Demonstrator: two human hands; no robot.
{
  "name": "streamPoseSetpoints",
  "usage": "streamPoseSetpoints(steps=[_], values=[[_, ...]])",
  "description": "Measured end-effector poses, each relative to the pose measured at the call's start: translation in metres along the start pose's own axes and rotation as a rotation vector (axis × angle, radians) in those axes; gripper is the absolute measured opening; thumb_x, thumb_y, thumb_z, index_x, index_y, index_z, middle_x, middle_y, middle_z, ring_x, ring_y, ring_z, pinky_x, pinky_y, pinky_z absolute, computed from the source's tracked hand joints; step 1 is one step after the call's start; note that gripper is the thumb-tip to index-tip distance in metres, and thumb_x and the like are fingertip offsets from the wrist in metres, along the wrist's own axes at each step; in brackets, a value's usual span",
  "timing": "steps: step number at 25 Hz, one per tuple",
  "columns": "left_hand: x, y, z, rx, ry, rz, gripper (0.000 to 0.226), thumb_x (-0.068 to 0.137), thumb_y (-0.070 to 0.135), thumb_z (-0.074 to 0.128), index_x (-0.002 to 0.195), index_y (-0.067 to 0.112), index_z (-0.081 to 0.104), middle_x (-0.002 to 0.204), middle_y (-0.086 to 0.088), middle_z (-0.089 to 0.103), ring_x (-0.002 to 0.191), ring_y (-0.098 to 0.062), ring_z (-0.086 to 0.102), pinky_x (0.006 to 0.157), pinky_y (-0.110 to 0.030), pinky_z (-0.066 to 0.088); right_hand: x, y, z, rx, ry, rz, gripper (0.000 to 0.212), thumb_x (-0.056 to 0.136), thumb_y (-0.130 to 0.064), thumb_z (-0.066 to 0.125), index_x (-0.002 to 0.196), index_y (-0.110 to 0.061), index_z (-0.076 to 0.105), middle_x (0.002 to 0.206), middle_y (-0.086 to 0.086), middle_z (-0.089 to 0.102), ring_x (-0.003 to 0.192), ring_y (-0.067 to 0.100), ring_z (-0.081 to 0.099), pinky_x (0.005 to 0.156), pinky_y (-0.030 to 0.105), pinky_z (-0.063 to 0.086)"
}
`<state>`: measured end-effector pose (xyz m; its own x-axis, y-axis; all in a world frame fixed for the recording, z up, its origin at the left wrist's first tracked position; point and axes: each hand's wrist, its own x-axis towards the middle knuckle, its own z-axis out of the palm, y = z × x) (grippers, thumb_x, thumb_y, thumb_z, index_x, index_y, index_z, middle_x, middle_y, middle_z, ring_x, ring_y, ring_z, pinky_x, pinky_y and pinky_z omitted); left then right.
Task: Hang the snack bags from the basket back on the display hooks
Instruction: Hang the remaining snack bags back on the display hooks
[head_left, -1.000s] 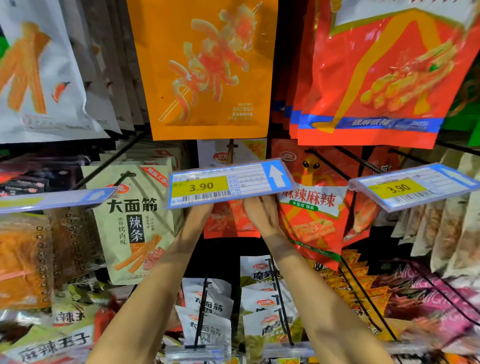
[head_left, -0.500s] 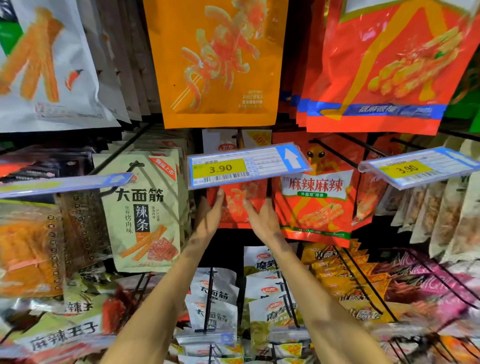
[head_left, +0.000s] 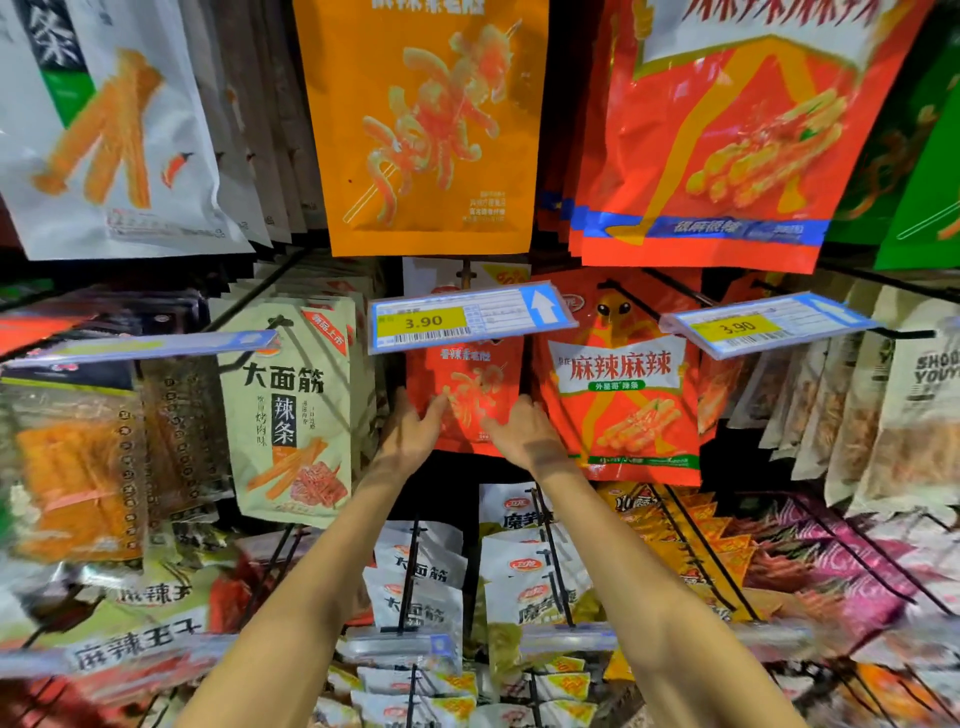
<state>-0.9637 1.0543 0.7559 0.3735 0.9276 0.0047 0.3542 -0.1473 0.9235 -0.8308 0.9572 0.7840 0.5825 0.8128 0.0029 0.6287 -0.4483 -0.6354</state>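
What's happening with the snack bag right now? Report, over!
Left hand and right hand open, flat on small red snack bag. Bag hanging behind the 3.90 price tag. Hook itself hidden by tag.

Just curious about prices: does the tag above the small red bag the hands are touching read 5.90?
No, the yellow price tag above the small red bag reads 3.90.
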Motion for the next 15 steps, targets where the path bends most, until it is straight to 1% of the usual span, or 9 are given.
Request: streamPoseSetpoints(steps=[1,2,4,5,7,9,12,14,15], values=[[-0.005,-0.003,-0.002,0.113,0.01,0.035,0.086,0.081,0.077,0.05,0.136,0.01,0.049,0.128,-0.007,0.062,0.118,-0.022,0.06,0.104,-0.036,0.044,-0.004,0.0,-0.003,-0.054,-0.034,-0.005,0.061,0.094,-0.042,0.056,0.134,0.002,0.042,0.139,0.02,0.045,0.128,0.035,0.048,0.1,0.036,0.04],[0.0,-0.012,-0.004,0.212,0.005,0.045,0.083,0.082,0.078,0.046,0.135,0.015,0.049,0.131,-0.005,0.061,0.118,-0.02,0.059,0.104,-0.036,0.044,-0.008,0.002,-0.006,-0.108,-0.07,-0.017,0.059,0.095,-0.04,0.055,0.136,0.001,0.042,0.143,0.02,0.041,0.131,0.035,0.044,0.103,0.036,0.038],[-0.022,-0.001,-0.013,0.408,0.013,0.026,0.073,0.087,0.073,0.041,0.142,0.025,0.04,0.143,-0.001,0.051,0.133,-0.022,0.047,0.111,-0.039,0.036,-0.015,0.005,-0.011,-0.209,-0.139,-0.042,0.054,0.097,-0.04,0.052,0.135,-0.001,0.045,0.146,0.019,0.037,0.134,0.035,0.041,0.105,0.038,0.037],[-0.038,0.009,-0.015,0.525,0.013,0.018,0.067,0.089,0.068,0.039,0.143,0.028,0.039,0.147,-0.003,0.046,0.137,-0.024,0.041,0.113,-0.039,0.033,-0.02,0.007,-0.014,-0.261,-0.167,-0.06,0.05,0.098,-0.04,0.05,0.131,-0.002,0.05,0.144,0.019,0.041,0.131,0.034,0.044,0.103,0.039,0.04],[-0.06,0.02,-0.017,0.742,0.005,0.038,0.052,0.093,0.053,0.043,0.135,0.023,0.047,0.14,-0.01,0.051,0.131,-0.03,0.046,0.106,-0.04,0.04,-0.029,0.009,-0.018,-0.353,-0.207,-0.114,0.041,0.096,-0.034,0.049,0.123,-0.004,0.055,0.133,0.017,0.052,0.118,0.033,0.053,0.093,0.037,0.048],[-0.078,0.026,-0.018,0.9,-0.018,0.126,0.044,0.094,0.039,0.047,0.129,0.014,0.049,0.126,-0.016,0.058,0.117,-0.035,0.056,0.095,-0.042,0.048,-0.041,0.012,-0.023,-0.436,-0.227,-0.191,0.042,0.095,-0.031,0.048,0.127,-0.004,0.053,0.13,0.015,0.053,0.115,0.033,0.054,0.087,0.035,0.047],[-0.106,0.029,-0.014,1.062,-0.046,0.238,0.044,0.094,0.035,0.051,0.127,0.008,0.049,0.116,-0.017,0.059,0.108,-0.036,0.059,0.085,-0.042,0.052,-0.067,0.022,-0.035,-0.511,-0.184,-0.322,0.047,0.096,-0.035,0.048,0.133,-0.005,0.048,0.133,0.016,0.05,0.118,0.033,0.051,0.09,0.037,0.048],[-0.125,0.035,-0.009,1.129,-0.019,0.262,0.044,0.094,0.035,0.051,0.13,0.01,0.046,0.115,-0.015,0.059,0.106,-0.035,0.061,0.081,-0.041,0.052,-0.084,0.031,-0.048,-0.542,-0.116,-0.379,0.047,0.097,-0.036,0.049,0.134,-0.008,0.05,0.136,0.017,0.049,0.122,0.034,0.049,0.096,0.043,0.047],[-0.135,0.038,-0.005,1.157,-0.012,0.261,0.045,0.094,0.035,0.051,0.132,0.011,0.045,0.117,-0.015,0.058,0.108,-0.036,0.06,0.082,-0.042,0.05,-0.092,0.037,-0.056,-0.554,-0.092,-0.391,0.046,0.097,-0.037,0.049,0.133,-0.009,0.052,0.137,0.017,0.049,0.124,0.035,0.047,0.096,0.045,0.046]])
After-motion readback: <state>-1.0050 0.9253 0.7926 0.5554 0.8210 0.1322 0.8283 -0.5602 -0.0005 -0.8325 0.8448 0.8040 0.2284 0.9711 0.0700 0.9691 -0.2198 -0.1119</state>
